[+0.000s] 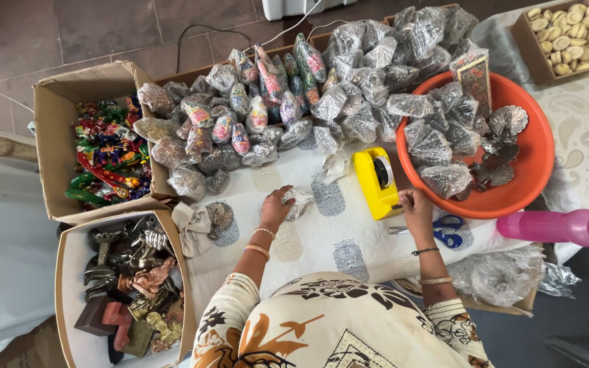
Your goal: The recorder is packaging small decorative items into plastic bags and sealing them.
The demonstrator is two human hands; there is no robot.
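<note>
Plainly, the left hand (275, 206) presses down on a small crinkled clear-plastic wrapped packet (299, 202) lying on the white printed tablecloth (349, 235), fingers curled over its near edge so that it is pinned rather than lifted. The right hand (417, 206) sits just beside the yellow plastic tape dispenser (376, 182), fingertips pinched together at its lower corner; whether a strip of tape is between them is too fine to tell. Blue-handled scissors (448, 230) lie just right of that hand, and the orange round plastic tub (533, 163) holding silver leaf-shaped metal trinkets (506, 123) and more wrapped ones stands beyond. A large heap of wrapped packets (294, 102) covers the far side of the table, with a cardboard box of bright painted figures (107, 157) and a second cardboard box of dark metal figurines (127, 272) to the left. As a judgement, the loose wrap could spring open if the left hand eases its pressure, since only the palm keeps the folds together. Tape pulled one-handed might curl onto itself or drag the light dispenser across the cloth. The heap stands close behind the packet, and a nudge could bring bundles sliding onto the working space.
</note>
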